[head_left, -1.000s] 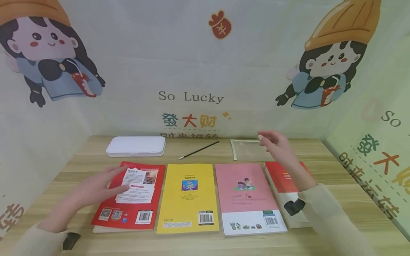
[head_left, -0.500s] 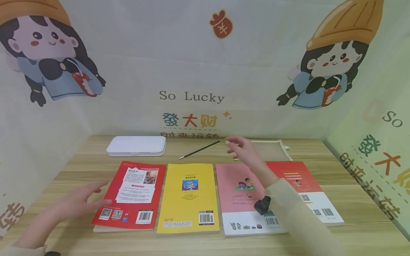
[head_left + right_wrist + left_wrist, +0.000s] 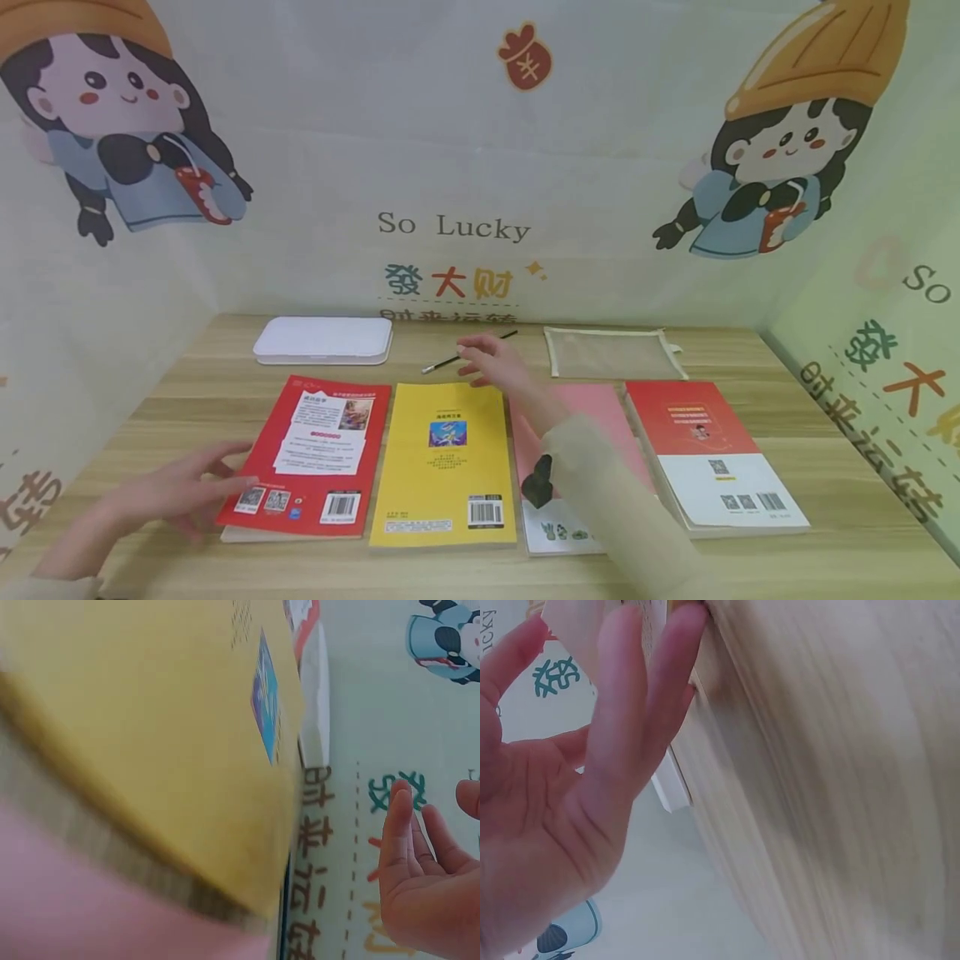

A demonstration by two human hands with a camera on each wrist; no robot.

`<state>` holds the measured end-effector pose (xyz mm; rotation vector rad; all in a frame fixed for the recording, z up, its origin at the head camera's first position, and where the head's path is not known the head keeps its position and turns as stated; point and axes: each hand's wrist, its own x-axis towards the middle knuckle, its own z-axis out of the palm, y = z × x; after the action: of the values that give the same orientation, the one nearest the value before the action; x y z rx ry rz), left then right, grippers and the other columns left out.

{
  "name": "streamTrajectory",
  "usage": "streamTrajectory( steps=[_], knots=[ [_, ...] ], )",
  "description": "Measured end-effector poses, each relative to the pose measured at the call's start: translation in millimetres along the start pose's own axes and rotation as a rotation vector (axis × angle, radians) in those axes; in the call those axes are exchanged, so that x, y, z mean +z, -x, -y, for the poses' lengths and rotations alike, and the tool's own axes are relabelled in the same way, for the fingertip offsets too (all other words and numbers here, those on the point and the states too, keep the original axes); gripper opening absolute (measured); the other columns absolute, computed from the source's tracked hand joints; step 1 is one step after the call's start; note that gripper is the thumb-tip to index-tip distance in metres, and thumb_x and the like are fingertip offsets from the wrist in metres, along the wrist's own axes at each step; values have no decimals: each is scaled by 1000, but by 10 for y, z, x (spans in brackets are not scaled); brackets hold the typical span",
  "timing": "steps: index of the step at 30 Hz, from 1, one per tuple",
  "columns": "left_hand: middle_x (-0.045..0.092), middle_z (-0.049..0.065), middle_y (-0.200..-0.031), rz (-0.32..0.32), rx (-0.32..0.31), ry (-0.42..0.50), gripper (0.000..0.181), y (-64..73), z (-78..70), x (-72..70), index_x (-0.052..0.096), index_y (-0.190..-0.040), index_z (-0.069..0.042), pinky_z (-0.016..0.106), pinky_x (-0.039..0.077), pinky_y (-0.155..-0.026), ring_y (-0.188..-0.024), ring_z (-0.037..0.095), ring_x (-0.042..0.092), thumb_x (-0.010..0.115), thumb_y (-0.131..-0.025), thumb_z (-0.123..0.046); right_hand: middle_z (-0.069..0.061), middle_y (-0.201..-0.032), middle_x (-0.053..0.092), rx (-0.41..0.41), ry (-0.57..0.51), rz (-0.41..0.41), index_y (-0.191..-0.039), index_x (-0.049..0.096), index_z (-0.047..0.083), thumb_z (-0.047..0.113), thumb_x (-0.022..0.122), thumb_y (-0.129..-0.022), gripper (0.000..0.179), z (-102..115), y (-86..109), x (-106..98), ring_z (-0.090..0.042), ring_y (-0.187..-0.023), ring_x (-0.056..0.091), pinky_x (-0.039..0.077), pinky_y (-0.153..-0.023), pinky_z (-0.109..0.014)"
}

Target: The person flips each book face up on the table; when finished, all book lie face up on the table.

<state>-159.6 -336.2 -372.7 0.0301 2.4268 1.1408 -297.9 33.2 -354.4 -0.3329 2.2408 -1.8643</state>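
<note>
Wooden counter (image 3: 825,467) holds four books in a row. Right hand (image 3: 491,360), fingers loosely spread, hovers over the pen (image 3: 442,363) just behind the yellow book (image 3: 444,462); its sleeve (image 3: 600,492) covers the pink book (image 3: 592,408). Left hand (image 3: 176,493), fingers spread, touches the far-left red book (image 3: 315,454).

A white case (image 3: 323,340), a mesh pouch (image 3: 613,353) and a white-bottomed red book (image 3: 712,450) lie on the table (image 3: 840,467).
</note>
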Motion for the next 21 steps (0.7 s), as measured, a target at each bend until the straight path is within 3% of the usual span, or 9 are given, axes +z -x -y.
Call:
streamTrajectory(
  steps=[6, 21],
  knots=[
    [48, 14, -98, 108, 44, 92, 69, 16, 37, -22, 18, -131, 7, 42, 52, -56, -71, 27, 58, 59, -84, -22, -15, -113, 53, 43, -99, 61, -119, 50, 2, 20, 51, -90, 34, -70, -89, 338, -25, -88, 59, 51, -69, -32],
    [47, 13, -97, 180, 25, 151, 73, 21, 53, -2, 11, -131, 9, 41, 52, -60, -70, 31, 60, 60, -84, -17, -8, -114, 51, 231, -125, 163, -126, 45, 10, 27, 55, -88, 43, -113, -175, 958, -22, -87, 60, 50, -71, -30]
  ],
)
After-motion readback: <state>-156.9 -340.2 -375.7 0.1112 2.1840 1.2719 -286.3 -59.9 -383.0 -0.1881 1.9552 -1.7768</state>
